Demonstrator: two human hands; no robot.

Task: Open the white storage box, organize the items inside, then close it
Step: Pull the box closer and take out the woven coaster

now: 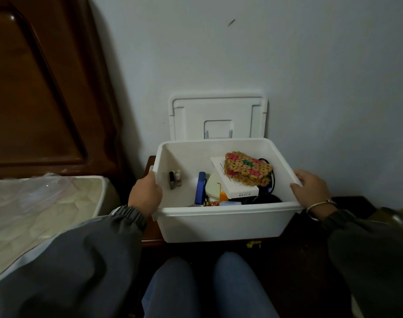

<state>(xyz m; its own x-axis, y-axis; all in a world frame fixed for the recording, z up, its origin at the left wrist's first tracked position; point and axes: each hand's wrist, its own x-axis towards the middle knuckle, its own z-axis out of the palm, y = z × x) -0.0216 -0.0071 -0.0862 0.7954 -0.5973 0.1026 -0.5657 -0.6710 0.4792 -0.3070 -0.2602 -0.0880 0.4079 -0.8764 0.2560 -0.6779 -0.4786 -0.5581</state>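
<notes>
The white storage box [221,222] stands open on a dark wooden nightstand [151,235]. Its lid [218,115] leans upright against the wall behind it. My left hand [145,193] grips the box's left rim. My right hand [310,188] grips the right rim, a bracelet on its wrist. Inside lie a beaded woven mat [247,168] on a white book [234,182], a blue stapler [201,188], small bottles [174,179], a black cable [268,196] and a pale yellow pad [213,188].
A mattress under clear plastic [35,203] lies at the left, with a dark wooden headboard [42,88] behind it. The pale wall [264,53] is close behind the box. My knees in blue jeans [207,285] are just below the nightstand.
</notes>
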